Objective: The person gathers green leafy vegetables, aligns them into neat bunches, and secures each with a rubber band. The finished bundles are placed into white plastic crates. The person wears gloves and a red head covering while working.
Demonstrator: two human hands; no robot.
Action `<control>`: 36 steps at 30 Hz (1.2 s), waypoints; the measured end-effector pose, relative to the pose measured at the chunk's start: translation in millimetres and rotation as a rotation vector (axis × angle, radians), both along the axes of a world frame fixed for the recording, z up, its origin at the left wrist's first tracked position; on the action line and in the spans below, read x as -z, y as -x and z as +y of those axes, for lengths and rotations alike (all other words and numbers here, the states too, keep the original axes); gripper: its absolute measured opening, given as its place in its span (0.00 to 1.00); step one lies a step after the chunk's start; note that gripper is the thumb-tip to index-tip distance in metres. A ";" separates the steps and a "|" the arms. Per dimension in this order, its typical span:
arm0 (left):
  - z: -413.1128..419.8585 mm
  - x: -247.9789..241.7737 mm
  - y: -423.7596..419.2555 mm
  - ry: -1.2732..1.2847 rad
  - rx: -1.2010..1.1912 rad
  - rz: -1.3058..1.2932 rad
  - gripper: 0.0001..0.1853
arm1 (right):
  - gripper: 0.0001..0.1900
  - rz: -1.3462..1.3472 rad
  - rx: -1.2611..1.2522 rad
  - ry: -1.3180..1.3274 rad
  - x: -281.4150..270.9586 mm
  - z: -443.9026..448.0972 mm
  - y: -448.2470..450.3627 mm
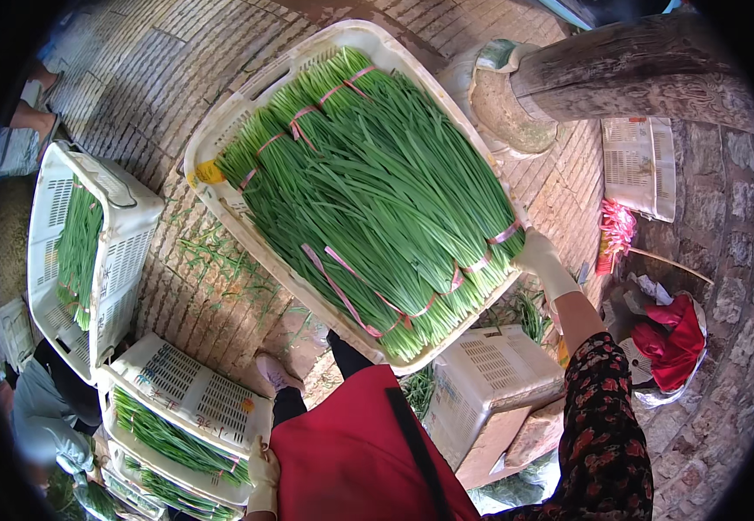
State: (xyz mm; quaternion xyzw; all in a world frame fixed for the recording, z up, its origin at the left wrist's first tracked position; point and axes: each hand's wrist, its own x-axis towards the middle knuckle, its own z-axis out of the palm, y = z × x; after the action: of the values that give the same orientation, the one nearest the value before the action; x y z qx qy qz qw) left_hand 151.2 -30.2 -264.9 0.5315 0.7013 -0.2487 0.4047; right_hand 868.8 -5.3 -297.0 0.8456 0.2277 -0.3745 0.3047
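A white plastic crate (272,267) packed with bundles of green garlic chives (377,189), tied with pink bands, lies before me. My right hand (538,253), in a pale glove, grips the crate's near right corner. Down at the lower left, my left hand (263,474), gloved too, rests with its fingers at the end of another white crate (188,384), one of several in a stack; greens show under it. Whether those fingers close on its rim is hard to see.
At left a tilted crate (129,260) holds more chives. An upturned crate (497,365) stands beside my right side. A wooden post (631,68) on a stone base, pink ties (618,228) and a bag with red cloth (670,338) are at right. Other people are at the left edge.
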 end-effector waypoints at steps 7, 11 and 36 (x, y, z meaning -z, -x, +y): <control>-3.0 5.1 8.9 0.042 0.010 -0.032 0.23 | 0.52 -0.099 -0.253 0.251 11.0 2.0 6.9; -2.1 0.8 3.0 0.080 0.027 -0.019 0.24 | 0.55 -0.054 -0.233 0.238 -2.0 8.7 16.7; 3.5 7.7 -2.3 0.074 0.221 0.048 0.26 | 0.60 0.032 0.183 -0.122 8.4 2.0 1.7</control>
State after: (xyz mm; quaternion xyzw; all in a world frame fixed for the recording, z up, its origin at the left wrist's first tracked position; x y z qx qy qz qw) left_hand 153.4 -26.7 -272.6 0.5842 0.6384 -0.3300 0.3772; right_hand 867.1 -3.3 -305.3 0.8738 0.1767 -0.3996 0.2135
